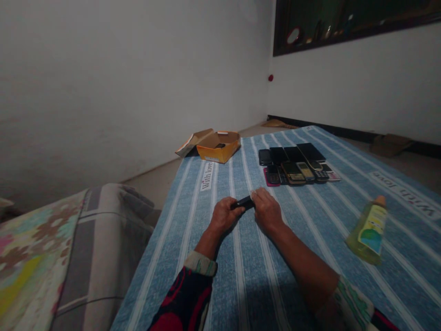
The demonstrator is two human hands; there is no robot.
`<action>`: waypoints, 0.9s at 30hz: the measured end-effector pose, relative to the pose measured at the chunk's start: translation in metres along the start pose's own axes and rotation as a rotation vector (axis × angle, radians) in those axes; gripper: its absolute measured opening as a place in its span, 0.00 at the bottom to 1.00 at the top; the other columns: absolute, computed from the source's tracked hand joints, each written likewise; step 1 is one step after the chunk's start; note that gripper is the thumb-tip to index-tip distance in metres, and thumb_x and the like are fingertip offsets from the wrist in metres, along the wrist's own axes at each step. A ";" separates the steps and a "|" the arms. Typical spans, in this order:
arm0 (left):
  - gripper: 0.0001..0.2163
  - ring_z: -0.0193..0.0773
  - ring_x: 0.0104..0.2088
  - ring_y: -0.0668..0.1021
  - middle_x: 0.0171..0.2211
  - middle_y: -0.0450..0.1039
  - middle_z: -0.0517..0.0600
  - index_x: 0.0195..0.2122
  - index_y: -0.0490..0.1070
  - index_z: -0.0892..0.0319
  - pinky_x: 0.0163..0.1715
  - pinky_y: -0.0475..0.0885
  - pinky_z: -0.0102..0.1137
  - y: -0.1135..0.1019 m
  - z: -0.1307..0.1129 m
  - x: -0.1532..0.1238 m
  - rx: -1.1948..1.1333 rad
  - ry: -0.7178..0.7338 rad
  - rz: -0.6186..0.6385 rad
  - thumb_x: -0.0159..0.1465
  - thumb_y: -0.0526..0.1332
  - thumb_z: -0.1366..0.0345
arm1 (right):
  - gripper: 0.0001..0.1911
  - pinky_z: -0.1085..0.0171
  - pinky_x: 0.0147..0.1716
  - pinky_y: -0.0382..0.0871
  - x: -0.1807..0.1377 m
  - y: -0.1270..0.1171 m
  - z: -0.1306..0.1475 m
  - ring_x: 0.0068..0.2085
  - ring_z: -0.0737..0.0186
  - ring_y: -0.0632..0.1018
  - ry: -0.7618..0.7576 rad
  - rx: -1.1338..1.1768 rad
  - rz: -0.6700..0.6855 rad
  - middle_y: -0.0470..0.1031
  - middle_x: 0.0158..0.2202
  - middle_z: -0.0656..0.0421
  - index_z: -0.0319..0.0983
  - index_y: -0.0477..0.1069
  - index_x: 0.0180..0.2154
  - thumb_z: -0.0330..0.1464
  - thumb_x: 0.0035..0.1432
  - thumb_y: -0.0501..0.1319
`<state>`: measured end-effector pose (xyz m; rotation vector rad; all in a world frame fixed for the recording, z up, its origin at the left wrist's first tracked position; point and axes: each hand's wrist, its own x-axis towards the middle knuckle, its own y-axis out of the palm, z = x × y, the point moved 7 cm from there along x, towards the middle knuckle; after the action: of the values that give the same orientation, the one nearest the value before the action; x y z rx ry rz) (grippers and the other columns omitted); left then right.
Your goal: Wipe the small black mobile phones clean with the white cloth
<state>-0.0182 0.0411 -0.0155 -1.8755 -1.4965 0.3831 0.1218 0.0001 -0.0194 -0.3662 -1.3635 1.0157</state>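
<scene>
My left hand (224, 214) is closed around one end of a small black mobile phone (244, 202), held just above the striped cloth. At the phone's other end, my right hand (267, 210) presses its bent fingers against it. Something pale shows by the right fingertips, too small to make out. Beyond my hands lie several mobile phones (295, 172) in two rows, dark flat ones behind and keypad ones in front. The underside of the held phone and my left palm are hidden.
A blue striped cloth (193, 202) covers the table. An orange cardboard box (212, 154) with its lid open stands at the far left, a dark item inside. To the right lies a bottle of yellow-green liquid (368, 232). A draped grey cover (99, 248) is at the left.
</scene>
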 end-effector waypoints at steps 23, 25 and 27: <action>0.04 0.37 0.30 0.72 0.25 0.68 0.47 0.28 0.76 0.59 0.32 0.65 0.31 -0.002 -0.009 0.001 0.141 0.028 -0.013 0.55 0.67 0.65 | 0.25 0.61 0.45 0.71 0.003 0.010 -0.038 0.45 0.55 0.77 0.307 0.239 -0.026 0.78 0.42 0.50 0.36 0.78 0.46 0.17 0.52 0.51; 0.05 0.39 0.32 0.73 0.27 0.70 0.47 0.31 0.77 0.59 0.35 0.66 0.33 0.000 -0.011 0.003 0.171 0.035 -0.024 0.53 0.68 0.66 | 0.24 0.61 0.45 0.70 0.003 0.009 -0.040 0.44 0.55 0.77 0.305 0.267 -0.057 0.78 0.40 0.50 0.36 0.78 0.45 0.17 0.52 0.51; 0.06 0.40 0.34 0.74 0.28 0.71 0.48 0.32 0.78 0.58 0.37 0.67 0.34 0.003 -0.014 0.005 0.201 0.041 -0.031 0.52 0.69 0.67 | 0.24 0.60 0.45 0.70 0.003 0.006 -0.039 0.43 0.55 0.77 0.298 0.268 -0.083 0.78 0.39 0.50 0.36 0.78 0.45 0.17 0.52 0.51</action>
<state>-0.0059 0.0405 -0.0062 -1.6910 -1.4030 0.4604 0.1548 0.0187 -0.0309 -0.2458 -0.9544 1.0149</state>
